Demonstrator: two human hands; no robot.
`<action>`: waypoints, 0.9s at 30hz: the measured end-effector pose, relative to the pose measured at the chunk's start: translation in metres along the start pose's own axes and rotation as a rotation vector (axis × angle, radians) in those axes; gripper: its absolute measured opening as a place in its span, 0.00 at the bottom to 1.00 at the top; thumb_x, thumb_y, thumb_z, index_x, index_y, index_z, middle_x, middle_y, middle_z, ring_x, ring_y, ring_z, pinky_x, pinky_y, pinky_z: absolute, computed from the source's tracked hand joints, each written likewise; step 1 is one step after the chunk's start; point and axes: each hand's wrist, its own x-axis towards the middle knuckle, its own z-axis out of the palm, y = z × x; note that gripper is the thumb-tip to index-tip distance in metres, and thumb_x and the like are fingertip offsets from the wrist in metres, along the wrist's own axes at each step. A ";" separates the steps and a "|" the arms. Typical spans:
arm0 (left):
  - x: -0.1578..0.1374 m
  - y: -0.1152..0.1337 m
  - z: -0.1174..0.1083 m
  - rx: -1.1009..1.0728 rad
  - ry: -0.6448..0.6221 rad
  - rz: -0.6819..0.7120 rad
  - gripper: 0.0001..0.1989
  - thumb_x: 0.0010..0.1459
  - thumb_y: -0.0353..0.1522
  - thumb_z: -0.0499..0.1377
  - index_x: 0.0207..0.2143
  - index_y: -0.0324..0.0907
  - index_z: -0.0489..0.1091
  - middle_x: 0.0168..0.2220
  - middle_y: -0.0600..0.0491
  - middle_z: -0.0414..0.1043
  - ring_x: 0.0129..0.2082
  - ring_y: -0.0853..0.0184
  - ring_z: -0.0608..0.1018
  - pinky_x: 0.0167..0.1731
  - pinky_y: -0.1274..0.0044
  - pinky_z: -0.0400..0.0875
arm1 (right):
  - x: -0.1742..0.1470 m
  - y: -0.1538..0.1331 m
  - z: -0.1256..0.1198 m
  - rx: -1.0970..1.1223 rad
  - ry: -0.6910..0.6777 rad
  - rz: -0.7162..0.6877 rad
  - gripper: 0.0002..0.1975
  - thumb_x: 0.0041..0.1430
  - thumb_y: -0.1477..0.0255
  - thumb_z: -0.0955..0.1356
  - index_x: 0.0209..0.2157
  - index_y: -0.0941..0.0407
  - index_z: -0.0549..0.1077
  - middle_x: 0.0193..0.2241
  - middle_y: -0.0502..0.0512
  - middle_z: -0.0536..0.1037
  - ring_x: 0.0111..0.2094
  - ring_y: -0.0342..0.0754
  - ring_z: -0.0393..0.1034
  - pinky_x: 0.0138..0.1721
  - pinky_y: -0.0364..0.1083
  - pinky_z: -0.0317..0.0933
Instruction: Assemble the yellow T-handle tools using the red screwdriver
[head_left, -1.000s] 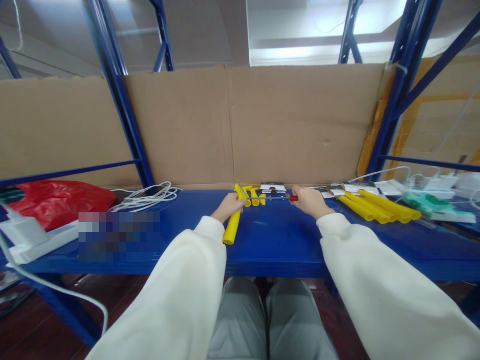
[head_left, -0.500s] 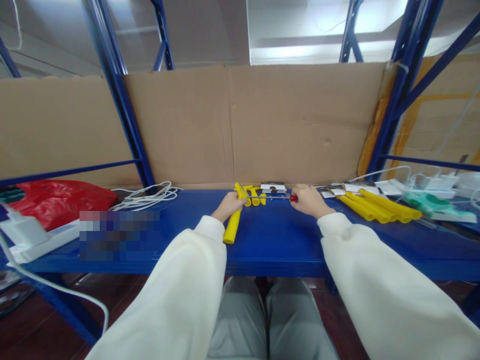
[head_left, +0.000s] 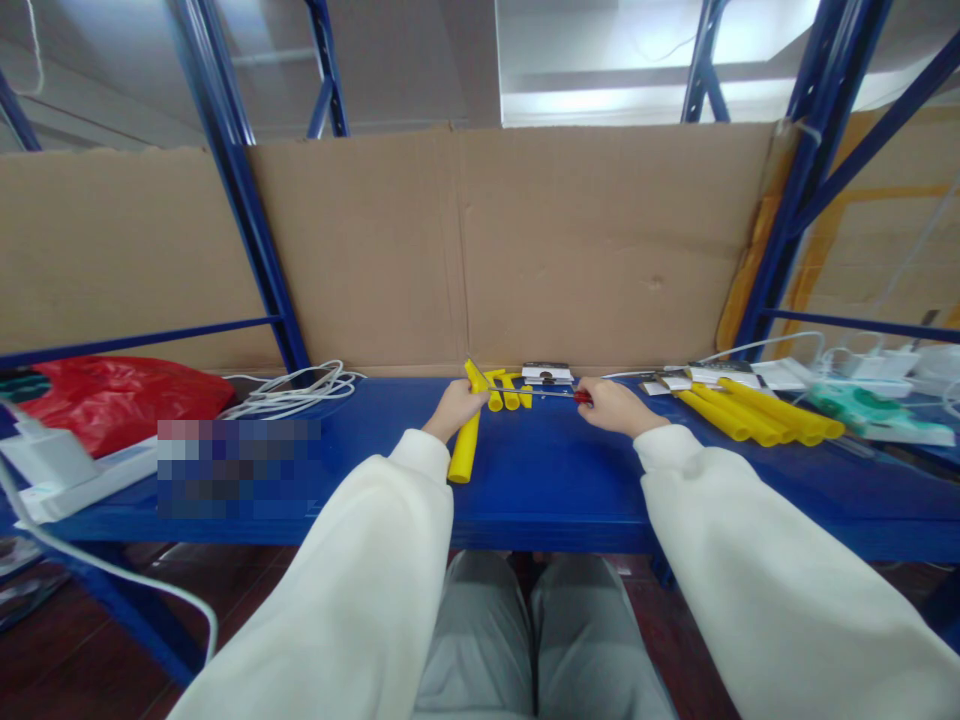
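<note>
My left hand (head_left: 456,408) is closed around a yellow tube-shaped handle (head_left: 464,452), whose wide round end slants down toward me. In my right hand (head_left: 613,404) is a screwdriver (head_left: 581,397) with a red grip, and its thin metal shaft runs left, nearly level, to the upper part of the handle. Whether the tip touches a screw there is too small to see. Just behind the shaft lie several short yellow pieces (head_left: 511,391) on the blue table (head_left: 555,470). A small stack of white and black packets (head_left: 547,374) sits by the cardboard.
Several yellow tubes (head_left: 757,412) lie at the right, beside white papers and a green-and-white packet (head_left: 874,410). To the left are a red plastic bag (head_left: 127,400), coiled white cables (head_left: 300,392) and a power strip (head_left: 97,485). A cardboard panel (head_left: 525,250) closes the back.
My right hand and the screwdriver have shifted very slightly left and down at the grip. The yellow handle tilts a little differently in my left hand; both grips stay closed.
</note>
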 end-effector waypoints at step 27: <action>0.003 -0.001 -0.001 0.064 -0.049 0.020 0.09 0.49 0.27 0.58 0.33 0.34 0.75 0.27 0.50 0.78 0.28 0.65 0.79 0.26 0.81 0.68 | -0.001 0.000 -0.002 -0.066 -0.009 0.107 0.11 0.58 0.73 0.64 0.43 0.56 0.72 0.36 0.61 0.80 0.38 0.54 0.75 0.35 0.45 0.59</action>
